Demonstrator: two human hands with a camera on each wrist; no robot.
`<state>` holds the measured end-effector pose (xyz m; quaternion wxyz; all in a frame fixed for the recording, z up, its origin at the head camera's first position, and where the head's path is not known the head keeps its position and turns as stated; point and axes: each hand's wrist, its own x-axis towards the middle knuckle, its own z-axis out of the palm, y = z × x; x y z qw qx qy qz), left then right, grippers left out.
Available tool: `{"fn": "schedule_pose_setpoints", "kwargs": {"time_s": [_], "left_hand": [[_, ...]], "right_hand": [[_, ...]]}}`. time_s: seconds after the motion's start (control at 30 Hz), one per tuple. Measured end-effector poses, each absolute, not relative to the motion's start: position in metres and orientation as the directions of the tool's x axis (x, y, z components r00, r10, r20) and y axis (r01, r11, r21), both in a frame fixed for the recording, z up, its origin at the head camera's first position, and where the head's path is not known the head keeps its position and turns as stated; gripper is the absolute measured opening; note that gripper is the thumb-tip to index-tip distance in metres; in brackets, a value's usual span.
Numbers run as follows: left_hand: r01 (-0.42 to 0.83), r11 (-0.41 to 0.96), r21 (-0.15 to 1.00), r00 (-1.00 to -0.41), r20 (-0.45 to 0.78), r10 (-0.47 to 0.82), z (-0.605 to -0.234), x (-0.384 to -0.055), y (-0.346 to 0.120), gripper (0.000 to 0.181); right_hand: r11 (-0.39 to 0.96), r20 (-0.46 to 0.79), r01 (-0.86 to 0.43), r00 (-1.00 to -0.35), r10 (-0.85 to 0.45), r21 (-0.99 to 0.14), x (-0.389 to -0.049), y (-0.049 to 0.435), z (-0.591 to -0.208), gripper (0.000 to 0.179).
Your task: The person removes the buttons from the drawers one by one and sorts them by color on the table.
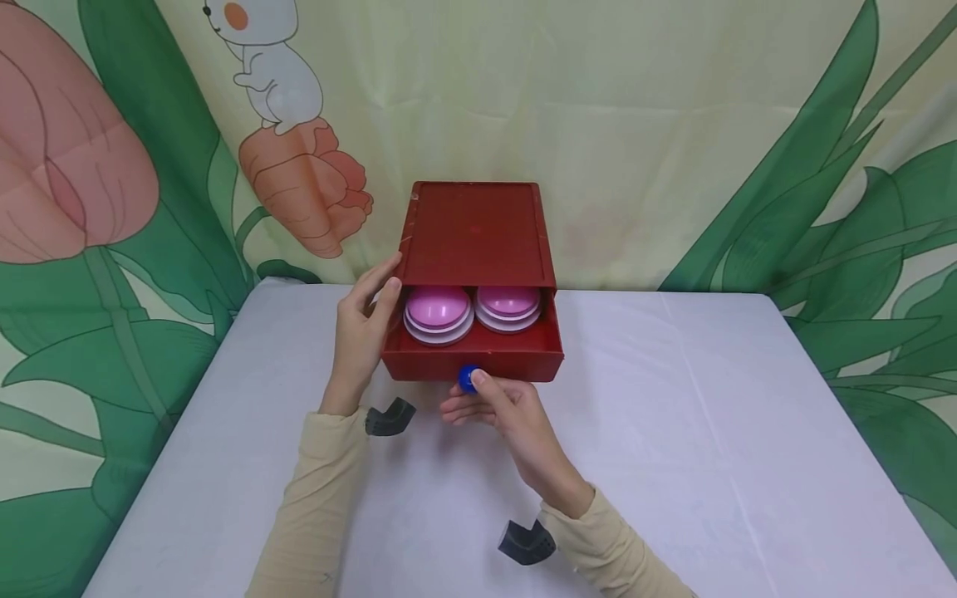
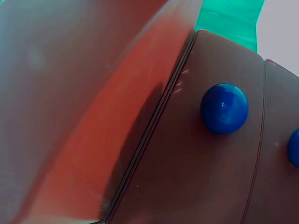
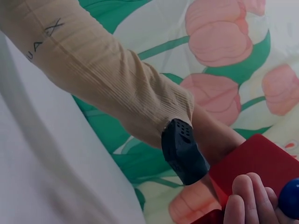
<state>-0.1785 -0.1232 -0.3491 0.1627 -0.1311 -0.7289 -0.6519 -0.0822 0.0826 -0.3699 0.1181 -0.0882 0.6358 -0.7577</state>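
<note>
A red drawer cabinet [image 1: 474,237] stands at the back of the table. Its top drawer [image 1: 516,367] is pulled out and contains two round stacks, a left one [image 1: 438,309] and a right one [image 1: 509,302], each pink and domed above white rims. My right hand [image 1: 516,419] pinches the drawer's blue knob [image 1: 467,379]; its fingers [image 3: 252,200] show beside the knob [image 3: 290,199] in the right wrist view. My left hand [image 1: 357,340] rests along the cabinet's left side, fingers extended. Another blue knob [image 2: 224,108] sits on the front in the left wrist view.
A white cloth covers the table [image 1: 658,465]. Behind the cabinet hangs a printed curtain [image 1: 613,149] with plants and a rabbit. Dark camera mounts, left [image 1: 390,417] and right [image 1: 527,543], stick out from the sleeves.
</note>
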Motion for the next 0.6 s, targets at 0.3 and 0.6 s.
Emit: {"fn": "schedule_pose_setpoints", "kwargs": {"time_s": [0.3, 0.6], "left_hand": [[0.409, 0.102, 0.907, -0.91, 0.413, -0.025, -0.35, -0.178, -0.123, 0.04], [0.407, 0.093, 0.909, -0.911, 0.411, -0.027, -0.348, -0.179, -0.123, 0.039]], "right_hand": [[-0.139, -0.022, 0.066, -0.953, -0.302, -0.988, -0.076, 0.084, -0.37, 0.046], [-0.113, -0.027, 0.068, -0.944, -0.33, -0.991, -0.071, 0.087, -0.369, 0.045]]}}
